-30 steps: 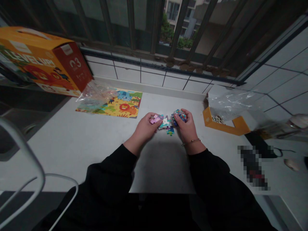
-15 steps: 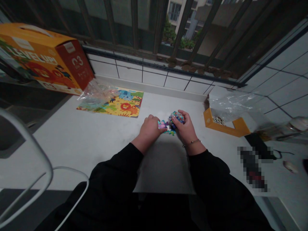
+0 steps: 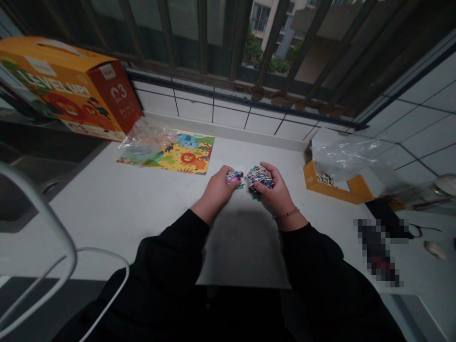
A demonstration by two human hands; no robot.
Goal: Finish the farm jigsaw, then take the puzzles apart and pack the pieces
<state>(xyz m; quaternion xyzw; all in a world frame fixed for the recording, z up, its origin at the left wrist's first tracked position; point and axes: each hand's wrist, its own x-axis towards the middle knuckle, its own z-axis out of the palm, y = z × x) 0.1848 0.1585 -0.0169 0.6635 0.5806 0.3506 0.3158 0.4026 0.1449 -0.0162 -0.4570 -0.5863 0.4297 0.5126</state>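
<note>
My left hand (image 3: 220, 187) is closed on a few purple, pink and green jigsaw puzzle pieces (image 3: 234, 179), with the thumb pressed on top. Just to its right, my right hand (image 3: 276, 192) grips a thick stack of jigsaw puzzle pieces (image 3: 259, 175), many of them edge-on so that their white and coloured sides show. A narrow gap separates the two bunches. Both hands are above the white counter (image 3: 171, 209), near its middle. The fingers under each bunch are mostly hidden.
An orange box (image 3: 85, 90) stands at the back left. Beside it, crumpled clear plastic (image 3: 147, 140) lies over a yellow animal picture board (image 3: 195, 154). At right are an open orange-and-white box (image 3: 329, 190) with plastic, and a black object (image 3: 386, 218). A white cable (image 3: 67, 237) loops at left.
My hands have drawn slightly apart, the left one shifting left with its pieces. The stack in my right hand has turned to show more of its edges.
</note>
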